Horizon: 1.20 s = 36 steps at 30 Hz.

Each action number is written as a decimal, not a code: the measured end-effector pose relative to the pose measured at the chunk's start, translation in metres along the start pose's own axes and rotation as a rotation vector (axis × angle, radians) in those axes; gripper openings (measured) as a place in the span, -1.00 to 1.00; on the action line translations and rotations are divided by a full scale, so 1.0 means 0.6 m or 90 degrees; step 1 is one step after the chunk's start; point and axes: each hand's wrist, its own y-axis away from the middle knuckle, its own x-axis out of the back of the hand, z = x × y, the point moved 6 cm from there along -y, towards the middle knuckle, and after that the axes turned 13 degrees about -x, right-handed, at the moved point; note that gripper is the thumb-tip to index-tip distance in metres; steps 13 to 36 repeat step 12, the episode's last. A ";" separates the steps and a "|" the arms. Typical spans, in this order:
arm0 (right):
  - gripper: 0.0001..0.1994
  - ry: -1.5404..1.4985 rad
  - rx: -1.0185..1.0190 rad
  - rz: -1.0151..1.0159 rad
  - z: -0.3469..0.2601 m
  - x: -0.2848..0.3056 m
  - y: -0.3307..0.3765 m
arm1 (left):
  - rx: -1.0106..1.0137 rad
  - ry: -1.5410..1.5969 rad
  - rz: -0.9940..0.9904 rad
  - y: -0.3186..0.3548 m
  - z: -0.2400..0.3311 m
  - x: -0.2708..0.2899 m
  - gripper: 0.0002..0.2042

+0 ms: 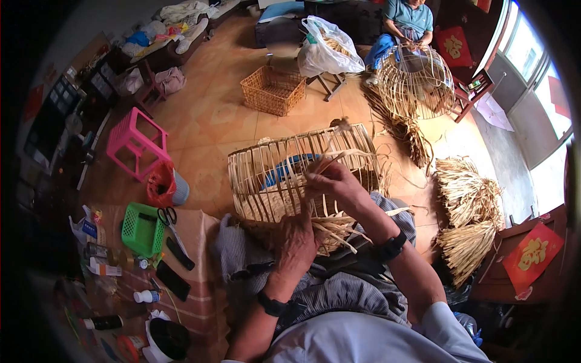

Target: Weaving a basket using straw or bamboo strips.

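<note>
A barrel-shaped basket frame (254, 181) of pale ribs lies on its side across my lap, with something blue (290, 169) showing inside it. My right hand (336, 186) pinches a dried plant strip (348, 154) above the ribs, its loose ends fanning up and to the right. Lower and to the left, my left hand (296, 237) is closed at the near side of the frame, fingers against the ribs; its fingertips are partly hidden. More dried strips (336, 230) stick out to the right beside it.
Bundles of dried strips (469, 193) lie on the right. At left, a cloth-covered table (203, 272) carries a green basket (142, 230), scissors (169, 219) and bottles. Beyond are a pink stool (136, 142), a wicker basket (272, 91) and a person (408, 21) handling another frame (417, 78).
</note>
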 end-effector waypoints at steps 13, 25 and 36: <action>-0.87 1.011 0.304 0.203 0.006 -0.049 0.052 | -0.015 -0.071 -0.180 -0.009 -0.015 -0.053 -0.08; -0.87 1.011 0.304 0.203 0.006 -0.049 0.052 | -0.015 -0.071 -0.180 -0.009 -0.015 -0.053 -0.08; -0.87 1.011 0.304 0.203 0.006 -0.049 0.052 | -0.015 -0.071 -0.180 -0.009 -0.015 -0.053 -0.08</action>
